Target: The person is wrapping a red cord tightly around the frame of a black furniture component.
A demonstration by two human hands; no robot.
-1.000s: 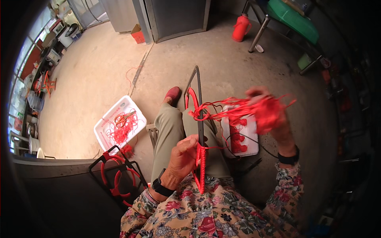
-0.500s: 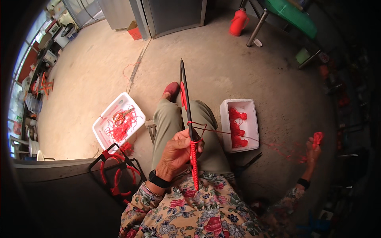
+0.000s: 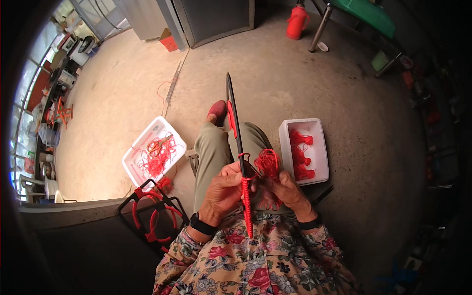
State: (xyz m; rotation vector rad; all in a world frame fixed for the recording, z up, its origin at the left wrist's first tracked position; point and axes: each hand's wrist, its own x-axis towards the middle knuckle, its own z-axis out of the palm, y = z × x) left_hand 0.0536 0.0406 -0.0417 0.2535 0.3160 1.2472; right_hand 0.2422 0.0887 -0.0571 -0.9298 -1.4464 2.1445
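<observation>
The left forearm point(image 3: 179, 253) and right forearm point(image 3: 327, 253) slant inward, bringing both hands near each other above the lap. The left grip point(image 3: 220, 191) is pinched closed, its thumb reaching toward the right. The right grip point(image 3: 287, 191) curls closed, pointing up and leftward from the right wrist point(image 3: 306, 214).

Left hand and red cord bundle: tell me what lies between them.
In the head view, the black frame, partly wrapped in red cord, lies between the left hand and the bundle.
</observation>
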